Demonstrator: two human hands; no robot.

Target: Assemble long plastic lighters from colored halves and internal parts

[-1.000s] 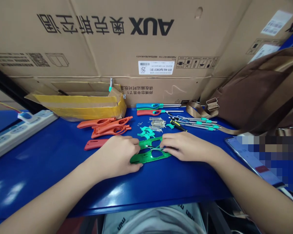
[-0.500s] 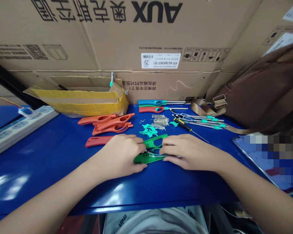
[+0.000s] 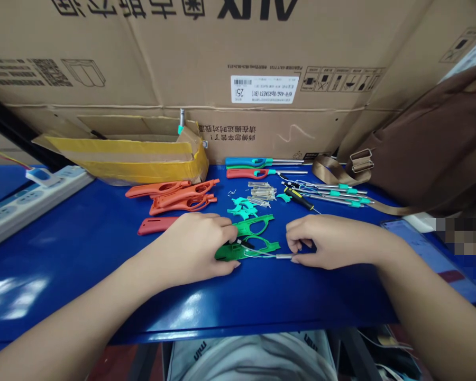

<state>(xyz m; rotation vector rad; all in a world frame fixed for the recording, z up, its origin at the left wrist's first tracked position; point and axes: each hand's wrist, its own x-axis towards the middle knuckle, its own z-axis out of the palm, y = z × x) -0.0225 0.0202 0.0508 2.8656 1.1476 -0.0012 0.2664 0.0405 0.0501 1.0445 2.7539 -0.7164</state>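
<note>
Two green plastic lighter shells (image 3: pixel 254 237) lie on the blue table (image 3: pixel 83 248) in front of me. My left hand (image 3: pixel 196 246) is closed over the left end of the nearer green shell, pressing it to the table. My right hand (image 3: pixel 329 238) pinches a thin metal tube (image 3: pixel 283 256) whose wire runs into that shell. The fingers of both hands are curled.
Orange shells (image 3: pixel 178 197) and a red shell (image 3: pixel 154 225) lie to the left. Small teal triggers (image 3: pixel 241 207), metal pins (image 3: pixel 262 191), finished lighters (image 3: pixel 257 166), tube assemblies (image 3: pixel 337 194) and a screwdriver (image 3: pixel 299 199) lie behind. A yellow-taped box (image 3: pixel 130 159), a power strip (image 3: pixel 19 203), a brown bag (image 3: pixel 428 143) and a phone (image 3: pixel 432 254) border the table.
My right hand has moved to the right, away from the green shell, drawing the metal tube and wire out with it. My left hand stays on the shell.
</note>
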